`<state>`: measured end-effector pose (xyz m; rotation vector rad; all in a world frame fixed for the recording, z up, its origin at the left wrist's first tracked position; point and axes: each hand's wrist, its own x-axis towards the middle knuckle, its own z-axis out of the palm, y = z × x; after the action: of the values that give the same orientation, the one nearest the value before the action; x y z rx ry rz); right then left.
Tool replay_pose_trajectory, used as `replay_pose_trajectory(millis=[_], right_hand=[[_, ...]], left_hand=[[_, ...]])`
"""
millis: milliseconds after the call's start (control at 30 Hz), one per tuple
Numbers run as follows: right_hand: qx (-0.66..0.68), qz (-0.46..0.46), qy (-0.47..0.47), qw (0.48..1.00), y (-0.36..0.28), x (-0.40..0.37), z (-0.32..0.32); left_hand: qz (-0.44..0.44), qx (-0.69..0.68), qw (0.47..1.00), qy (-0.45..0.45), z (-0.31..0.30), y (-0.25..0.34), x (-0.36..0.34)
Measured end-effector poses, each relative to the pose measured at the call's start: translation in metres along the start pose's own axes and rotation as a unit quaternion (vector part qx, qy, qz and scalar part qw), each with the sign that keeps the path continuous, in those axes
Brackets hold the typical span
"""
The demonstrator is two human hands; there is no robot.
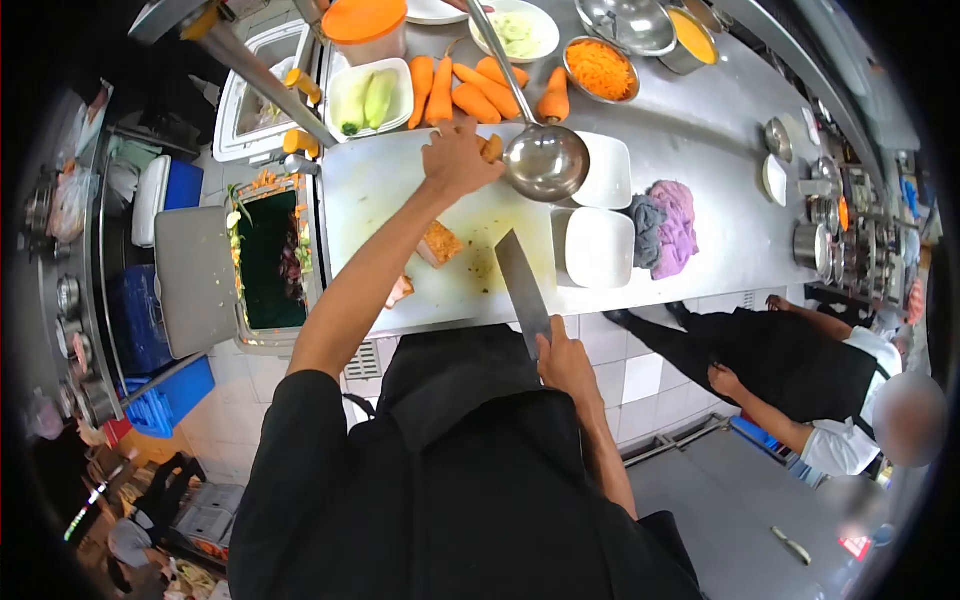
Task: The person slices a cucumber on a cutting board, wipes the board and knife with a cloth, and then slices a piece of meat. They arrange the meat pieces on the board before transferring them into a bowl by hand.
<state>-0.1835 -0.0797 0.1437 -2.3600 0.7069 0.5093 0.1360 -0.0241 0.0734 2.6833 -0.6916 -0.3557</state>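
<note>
Metal knife [525,287], tip forward, slightly left

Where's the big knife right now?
In the head view, the knife is in the right hand, its blade crossing the near edge of the cutting board, left of the nearer white dish.

No text, label, brand or number is showing clearly enough to be read. At the lower right, a small patch [855,547] in red and white is looking like a printed mark, but it is appearing too small and blurred. At the lower left, a bright strip [85,510] is also giving no letters I can make out. The knife [523,285] is bearing no readable mark.
</note>
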Motion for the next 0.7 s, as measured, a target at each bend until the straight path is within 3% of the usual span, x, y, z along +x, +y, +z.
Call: replay_pose_trajectory(millis=[133, 200, 333, 400, 467, 500, 533, 600, 633, 700], right_hand=[[0.052, 0.006, 0.000, 0.999, 0.011, 0.002, -0.002], [0.066, 0.004, -0.002, 0.998, 0.019, 0.004, -0.002], [0.067, -0.008, 0.006, 0.998, 0.030, 0.010, 0.002], [0.066, -0.030, 0.021, 0.997, 0.030, 0.015, -0.002], [0.071, -0.031, 0.008, 0.997, 0.029, 0.016, -0.009], [0.068, -0.038, 0.001, 0.997, 0.030, 0.017, -0.008], [0.059, -0.038, 0.007, 0.998, 0.030, 0.018, -0.008], [0.051, -0.043, 0.001, 0.998, 0.031, 0.019, -0.004], [0.059, -0.032, 0.000, 0.998, 0.031, 0.020, -0.003], [0.066, -0.014, -0.007, 0.998, 0.032, 0.021, -0.003]], left_hand=[[-0.027, -0.085, 0.995, -0.044, -0.014, -0.014, 0.018], [-0.089, -0.283, 0.952, -0.072, -0.024, -0.016, 0.031], [-0.009, -0.331, 0.937, -0.116, -0.018, 0.036, 0.044], [0.024, -0.269, 0.953, -0.136, -0.008, 0.072, 0.038], [0.023, -0.089, 0.992, -0.081, 0.009, 0.095, 0.032], [0.026, -0.072, 0.992, -0.098, 0.012, 0.096, 0.029], [0.036, -0.045, 0.997, -0.055, 0.017, 0.095, 0.024], [0.051, -0.034, 0.996, 0.058, 0.005, 0.088, 0.004], [0.047, -0.054, 0.996, 0.053, -0.025, 0.078, -0.004], [0.114, -0.172, 0.971, 0.121, -0.069, 0.024, -0.024]])
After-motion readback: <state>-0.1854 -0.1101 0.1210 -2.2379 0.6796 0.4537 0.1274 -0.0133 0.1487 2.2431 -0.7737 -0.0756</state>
